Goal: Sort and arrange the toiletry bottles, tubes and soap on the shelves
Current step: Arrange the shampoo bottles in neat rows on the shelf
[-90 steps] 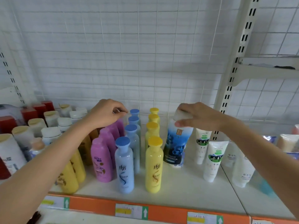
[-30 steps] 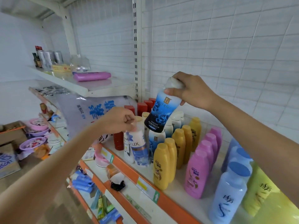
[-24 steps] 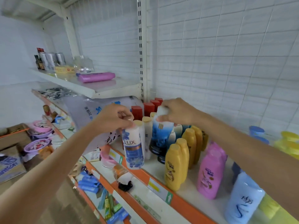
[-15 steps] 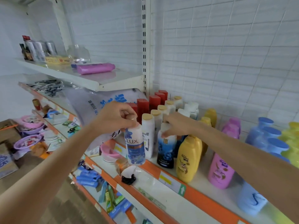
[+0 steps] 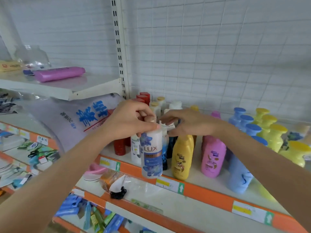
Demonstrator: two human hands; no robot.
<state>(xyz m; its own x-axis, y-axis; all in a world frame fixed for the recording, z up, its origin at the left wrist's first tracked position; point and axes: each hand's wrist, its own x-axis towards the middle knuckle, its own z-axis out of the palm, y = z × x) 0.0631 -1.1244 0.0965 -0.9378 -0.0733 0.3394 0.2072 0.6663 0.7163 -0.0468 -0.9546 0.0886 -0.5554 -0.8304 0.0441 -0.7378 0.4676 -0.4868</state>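
Holding the Lux bottle (image 5: 152,153) by its neck, my left hand (image 5: 127,121) has it at the front edge of the shelf (image 5: 198,180), its base right over the orange price strip, so I judge it is not set in its place yet (it seems to hang a little proud of the edge, though I cannot tell whether it touches the shelf). Just behind it stands the dark blue bottle (image 5: 169,148), upright on the shelf, and my right hand (image 5: 188,125) reaches across with loosely curled fingers on its white cap; whether that hand truly grips the cap or only rests on it I cannot tell. To the right the sorting looks well along: yellow bottles (image 5: 182,157) in a file, then pink bottles (image 5: 212,157), then light blue bottles (image 5: 247,125) and bright yellow bottles (image 5: 269,123), each colour in its own row running back to the wire wall. To the left the red bottles (image 5: 119,147) and white bottles (image 5: 157,105) stand crowded. What is left, as I judge it, is to seat these two blue ones. A pink tube (image 5: 58,74) lies on its side on the upper shelf (image 5: 67,93), likely still to be sorted.
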